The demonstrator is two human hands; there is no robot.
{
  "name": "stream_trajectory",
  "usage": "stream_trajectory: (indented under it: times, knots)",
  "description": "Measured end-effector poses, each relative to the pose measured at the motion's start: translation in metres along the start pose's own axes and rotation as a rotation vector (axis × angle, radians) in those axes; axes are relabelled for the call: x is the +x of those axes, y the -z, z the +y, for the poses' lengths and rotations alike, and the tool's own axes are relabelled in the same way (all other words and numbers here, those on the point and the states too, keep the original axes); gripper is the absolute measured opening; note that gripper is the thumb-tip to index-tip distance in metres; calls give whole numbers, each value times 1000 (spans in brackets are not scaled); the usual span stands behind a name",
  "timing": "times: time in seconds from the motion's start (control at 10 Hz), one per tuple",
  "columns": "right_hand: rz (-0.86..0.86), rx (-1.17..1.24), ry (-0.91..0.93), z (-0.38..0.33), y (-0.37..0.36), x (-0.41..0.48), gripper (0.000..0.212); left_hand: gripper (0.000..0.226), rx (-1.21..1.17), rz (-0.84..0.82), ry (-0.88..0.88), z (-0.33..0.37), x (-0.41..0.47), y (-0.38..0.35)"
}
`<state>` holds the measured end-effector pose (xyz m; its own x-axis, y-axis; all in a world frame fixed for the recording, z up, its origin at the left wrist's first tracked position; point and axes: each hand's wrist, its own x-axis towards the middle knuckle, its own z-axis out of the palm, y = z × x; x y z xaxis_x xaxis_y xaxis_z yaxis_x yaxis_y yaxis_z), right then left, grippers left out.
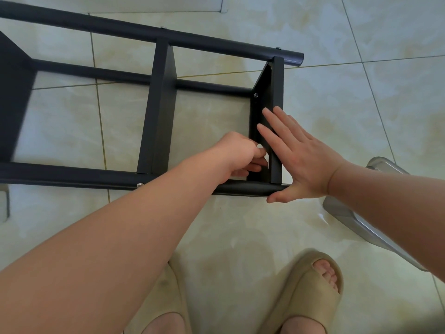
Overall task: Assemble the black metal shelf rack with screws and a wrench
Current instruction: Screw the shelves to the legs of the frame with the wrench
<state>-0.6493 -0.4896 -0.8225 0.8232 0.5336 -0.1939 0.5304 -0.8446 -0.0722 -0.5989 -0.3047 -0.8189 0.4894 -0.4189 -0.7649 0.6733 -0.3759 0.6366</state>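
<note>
Head view gives me the black rack (159, 112) lying on the glossy tiled floor (361, 116), its long axis running left to right and its open tube ends pointing right. I count three round matte tubes (96, 26), three flat shelves and four silver screw heads (256, 94) (only those facing me). The right hand (303, 162) lies flat, fingers straight, on the end shelf (277, 97). The left hand (238, 153) curls beside it; I cannot tell what it holds.
</note>
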Motion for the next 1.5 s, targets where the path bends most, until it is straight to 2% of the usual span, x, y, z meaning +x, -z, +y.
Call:
stream_trajectory:
  times: [0.1, 0.3, 0.4, 0.6, 0.8, 1.3, 1.5]
  knots:
    - [-9, -2, -6, 0, 0, 0, 133, 18, 38, -5, -16, 0, -1, -1]
    - [1, 6, -2, -1, 0, 0, 132, 19, -3, 33, -21, -1, 0, -2]
    - [-4, 0, -4, 0, -1, 0, 132, 5, -12, 42, -20, -1, 0, -2]
    - [-3, -1, -3, 1, -2, 0, 133, 16, 16, 45, 24, 0, 3, -5]
    - [-7, -1, -2, 1, -2, 0, 133, 10, 63, -4, 54, 0, 3, -5]
    - [-20, -4, -9, 0, -1, 0, 132, 11, 116, -62, 5, -2, 0, 0]
    - [-4, -7, -2, 1, -1, 0, 132, 18, 171, -84, -18, -2, -4, 1]
